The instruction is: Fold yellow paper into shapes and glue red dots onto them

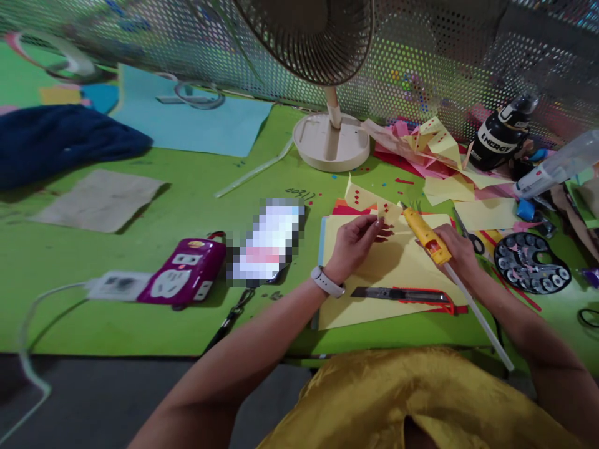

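Strip and glue gun over the work sheets. Your left hand (358, 244) pinches a pale yellow strip (359, 197), marked with red diamonds, between thumb and fingertips at its lower edge; the other fingers are loosely curled. The strip stands above the far part of the yellow sheets (337, 317), its far left corner pointing up. Your right hand (452, 246) is wrapped around the yellow glue gun (428, 237), nozzle toward the strip; whether the two touch, and whether the trigger is pressed, you cannot tell from this angle. A long glue stick (478, 318) trails from the gun's rear toward your forearm.

Handling: the strip should be light, thin and easily creased, so hold it by an edge with a gentle pinch, away from the nozzle, which may be hot. The gun is probably rigid and light, with a smooth shell; grip it by the handle and allow for the trailing stick, which could catch on your arm. The cutter (402, 294) lies across the sheets, nearer your body than both hands; its plastic handle is the part to take, since the blade looks extended.
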{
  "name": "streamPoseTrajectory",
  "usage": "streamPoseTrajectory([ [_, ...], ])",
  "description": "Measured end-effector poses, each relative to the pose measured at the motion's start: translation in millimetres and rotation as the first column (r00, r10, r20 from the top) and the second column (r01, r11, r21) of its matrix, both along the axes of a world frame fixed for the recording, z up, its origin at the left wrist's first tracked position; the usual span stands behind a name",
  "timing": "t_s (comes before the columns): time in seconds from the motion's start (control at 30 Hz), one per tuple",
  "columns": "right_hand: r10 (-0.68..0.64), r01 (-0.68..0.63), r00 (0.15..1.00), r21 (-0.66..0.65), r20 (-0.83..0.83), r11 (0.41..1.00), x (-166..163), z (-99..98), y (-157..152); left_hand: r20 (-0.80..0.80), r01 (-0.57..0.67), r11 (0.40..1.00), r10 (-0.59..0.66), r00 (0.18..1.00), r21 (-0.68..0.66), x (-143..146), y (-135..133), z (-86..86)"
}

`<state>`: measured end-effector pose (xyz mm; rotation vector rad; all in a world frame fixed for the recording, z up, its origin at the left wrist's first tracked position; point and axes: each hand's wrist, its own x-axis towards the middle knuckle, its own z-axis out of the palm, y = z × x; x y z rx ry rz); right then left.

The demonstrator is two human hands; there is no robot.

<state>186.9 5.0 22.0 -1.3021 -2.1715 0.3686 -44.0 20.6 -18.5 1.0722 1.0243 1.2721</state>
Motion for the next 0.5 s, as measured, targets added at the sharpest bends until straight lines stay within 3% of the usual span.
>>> streamPoseTrajectory([
  [0.07, 0.017, -0.032, 0.995, 0.159, 0.095, 0.987, 12, 12.9, 3, 0.018, 0.003, 1.0, -0.003, 1.0, -0.01, 0, 1, -0.8],
  [0.17, -0.139, 0.065, 0.97, 0.338, 0.199, 0.939, 36, 30.6, 3, 0.031, 0.0, 1.0, 0.001, 1.0, -0.016, 0, 2, -0.9],
  [0.3, -0.449, 0.366, 0.818, 0.276, 0.36, 0.889, 78, 37.0, -7, 0.02, -0.018, 1.0, 0.018, 1.0, -0.024, -2, 2, 0.3],
  [0.4, -0.621, 0.583, 0.664, 0.231, 0.416, 0.779, 116, 28.6, -22, 0.008, -0.032, 0.999, 0.032, 0.999, -0.026, -3, 3, 1.0],
  [0.5, -0.712, 0.693, 0.579, 0.221, 0.398, 0.687, 150, 13.7, -39, 0.011, -0.035, 0.999, 0.035, 0.999, -0.028, -4, 5, 1.4],
])
